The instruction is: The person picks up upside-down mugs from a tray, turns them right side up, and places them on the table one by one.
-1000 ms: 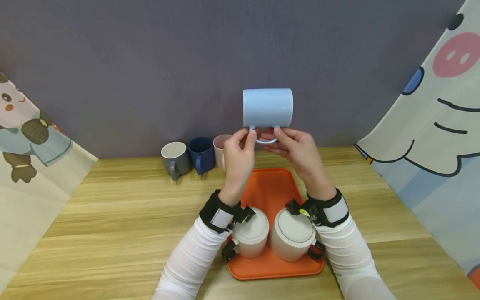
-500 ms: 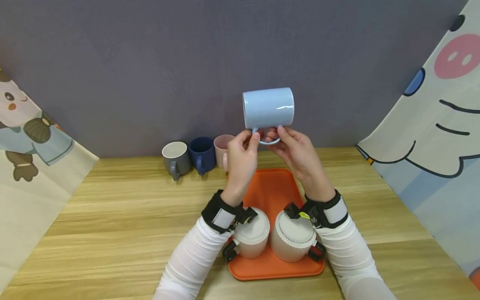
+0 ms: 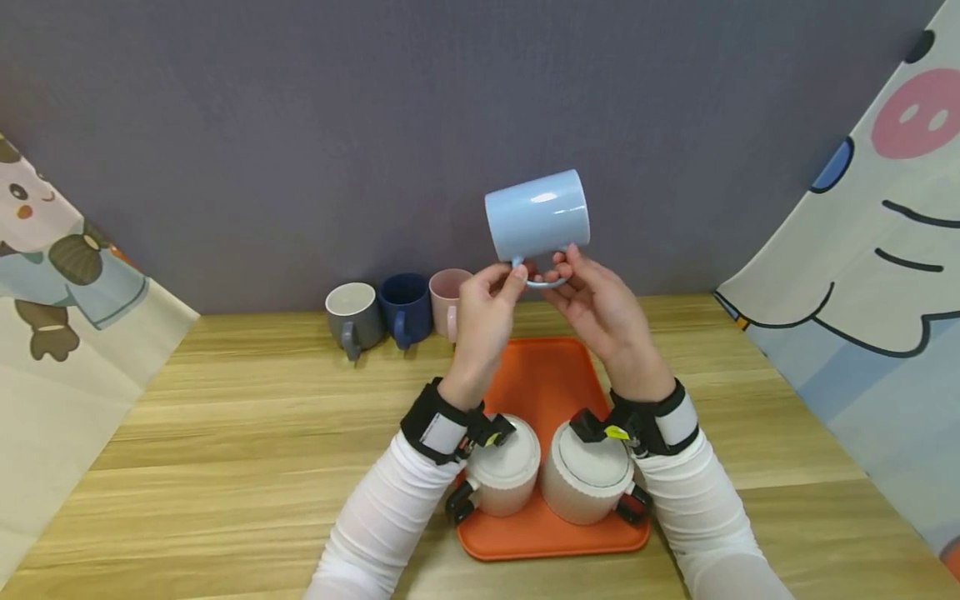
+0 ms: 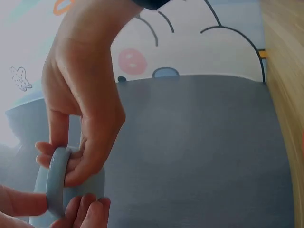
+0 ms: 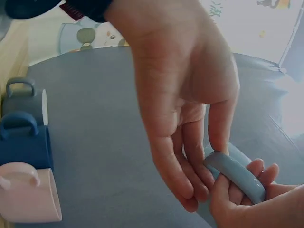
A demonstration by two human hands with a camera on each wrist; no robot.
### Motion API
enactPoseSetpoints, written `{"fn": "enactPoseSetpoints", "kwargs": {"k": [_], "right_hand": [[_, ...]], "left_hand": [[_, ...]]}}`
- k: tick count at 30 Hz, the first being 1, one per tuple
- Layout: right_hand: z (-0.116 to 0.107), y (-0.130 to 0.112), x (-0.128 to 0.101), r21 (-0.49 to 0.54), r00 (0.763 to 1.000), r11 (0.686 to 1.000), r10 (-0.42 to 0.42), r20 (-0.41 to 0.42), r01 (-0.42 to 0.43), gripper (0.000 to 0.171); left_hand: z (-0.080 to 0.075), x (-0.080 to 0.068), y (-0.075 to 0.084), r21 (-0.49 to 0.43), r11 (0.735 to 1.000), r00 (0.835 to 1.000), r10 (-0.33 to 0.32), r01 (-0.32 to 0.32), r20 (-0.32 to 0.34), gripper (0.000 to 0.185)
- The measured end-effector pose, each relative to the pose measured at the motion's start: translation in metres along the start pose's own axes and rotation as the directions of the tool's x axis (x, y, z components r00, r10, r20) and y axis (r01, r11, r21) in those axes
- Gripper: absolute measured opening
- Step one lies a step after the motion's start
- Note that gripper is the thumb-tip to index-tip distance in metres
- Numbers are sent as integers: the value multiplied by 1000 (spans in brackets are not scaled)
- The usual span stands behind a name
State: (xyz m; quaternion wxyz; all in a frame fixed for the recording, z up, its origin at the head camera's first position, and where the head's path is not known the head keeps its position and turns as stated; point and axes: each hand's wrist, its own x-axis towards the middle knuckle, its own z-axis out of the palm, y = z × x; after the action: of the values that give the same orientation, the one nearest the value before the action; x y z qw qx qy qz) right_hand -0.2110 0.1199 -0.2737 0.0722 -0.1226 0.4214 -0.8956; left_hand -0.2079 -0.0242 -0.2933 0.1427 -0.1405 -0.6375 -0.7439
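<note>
While the light blue mug (image 3: pixel 537 216) hangs on its side in the upper centre of the frame, tilted with its right end higher, I see both hands pinching its handle (image 3: pixel 542 279) from below. My left hand (image 3: pixel 483 312) has fingertips closed on the handle's left end; my right hand (image 3: pixel 600 304) closes its grip on the right end. Below them, the orange tray (image 3: pixel 546 375) on the desk (image 3: pixel 225 417) carries two white lidded pots (image 3: pixel 585 475). Left of centre, grey (image 3: pixel 352 315), navy (image 3: pixel 403 308) and pink (image 3: pixel 447 302) mugs line the wall.

wooden table (image 3: pixel 225 433) with tray (image 3: pixel 547 375), mugs (image 3: pixel 405 312)
</note>
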Motion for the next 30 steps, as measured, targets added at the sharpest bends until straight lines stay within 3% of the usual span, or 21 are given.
{"fn": "enactPoseSetpoints", "kwargs": {"k": [6,9,12,16,22,30], "right_hand": [[-3,-6,1,64,1000,998,13,23,-15,26],[-4,-9,0,48,1000,999,-6,22,5,28],[-7,-12,0,17,999,999,-47,15,47,28],[-13,-15,2,-6,996,996,-92,-4,92,25],[-19,-18,6,-14,995,996,-93,-26,92,18],[-25,-12,15,-94,992,989,-118,-49,113,17]], "left_hand": [[-3,3,3,-82,996,994,-38,46,98,28],[-9,6,5,-103,992,986,-57,73,155,29],[-17,9,5,-73,995,982,-48,62,182,28],[-28,11,3,-18,999,987,-23,27,161,28],[-41,10,1,119,993,995,12,-24,95,24],[-57,8,-6,293,950,994,96,-107,50,22]]}}
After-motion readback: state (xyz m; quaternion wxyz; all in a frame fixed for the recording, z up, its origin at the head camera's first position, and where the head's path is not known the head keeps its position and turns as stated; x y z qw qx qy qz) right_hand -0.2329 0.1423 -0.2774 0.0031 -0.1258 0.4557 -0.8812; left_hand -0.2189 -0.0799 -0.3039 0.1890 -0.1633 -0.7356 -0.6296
